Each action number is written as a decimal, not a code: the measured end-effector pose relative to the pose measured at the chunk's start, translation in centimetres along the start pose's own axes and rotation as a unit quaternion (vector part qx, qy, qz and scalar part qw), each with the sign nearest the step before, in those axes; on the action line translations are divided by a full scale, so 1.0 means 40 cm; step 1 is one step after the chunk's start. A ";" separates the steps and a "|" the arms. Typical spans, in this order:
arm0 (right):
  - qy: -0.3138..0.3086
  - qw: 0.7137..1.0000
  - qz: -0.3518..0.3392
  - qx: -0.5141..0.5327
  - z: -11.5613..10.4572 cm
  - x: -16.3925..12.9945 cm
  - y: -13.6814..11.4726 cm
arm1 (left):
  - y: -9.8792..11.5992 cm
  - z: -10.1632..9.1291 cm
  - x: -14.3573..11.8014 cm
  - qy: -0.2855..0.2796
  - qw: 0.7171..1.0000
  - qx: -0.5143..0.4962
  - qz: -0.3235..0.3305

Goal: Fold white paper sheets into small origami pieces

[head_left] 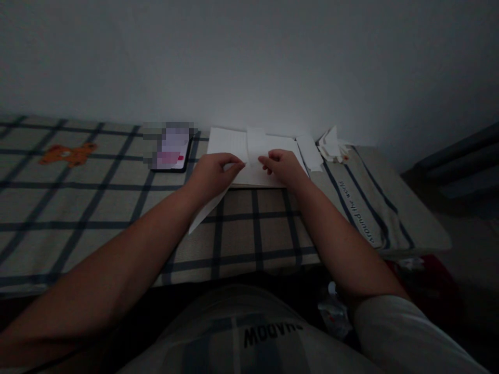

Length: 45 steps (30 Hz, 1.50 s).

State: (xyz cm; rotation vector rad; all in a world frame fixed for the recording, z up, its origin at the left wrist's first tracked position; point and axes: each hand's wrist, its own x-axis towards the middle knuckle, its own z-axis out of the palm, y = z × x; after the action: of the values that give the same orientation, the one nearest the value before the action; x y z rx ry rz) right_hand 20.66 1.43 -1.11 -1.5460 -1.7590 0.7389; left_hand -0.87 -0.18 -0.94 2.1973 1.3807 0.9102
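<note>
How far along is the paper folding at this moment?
Done: a small heap of folded paper pieces lies at the far right of the checked cloth. In hand: the left hand and right hand pinch a white paper strip over a flat white sheet; another strip trails below the left hand. Left: that sheet and a loose strip beside it look unworked.

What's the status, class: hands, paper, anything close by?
Left hand and right hand both pinching a white paper sheet on the checked cloth. Phone lies left; paper scraps piled right. Nothing between hands.
</note>
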 end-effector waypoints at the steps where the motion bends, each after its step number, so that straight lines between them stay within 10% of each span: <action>1: -0.009 1.000 0.000 -0.002 0.001 0.000 -0.001 | -0.001 0.001 0.000 0.001 1.000 -0.001 0.000; 11: -0.039 0.998 0.014 -0.056 -0.026 0.006 0.004 | 0.005 0.001 -0.005 0.005 1.000 0.004 -0.018; 18: 0.072 0.987 0.073 -0.124 -0.119 0.034 0.085 | 0.000 -0.001 -0.005 -0.016 0.999 0.039 -0.007; 26: 0.138 0.917 0.191 -0.322 -0.223 0.008 0.146 | -0.015 0.002 -0.001 -0.024 0.997 0.063 0.030; 45: 0.076 0.888 0.248 -0.379 -0.213 -0.007 0.128 | -0.017 0.006 0.000 -0.021 0.997 0.063 0.029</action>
State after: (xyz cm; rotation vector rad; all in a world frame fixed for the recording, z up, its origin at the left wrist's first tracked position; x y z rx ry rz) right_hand 30.51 1.73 0.09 -2.5587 -1.6212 0.1036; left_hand -1.14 0.12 -1.51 2.3484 1.3957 0.8125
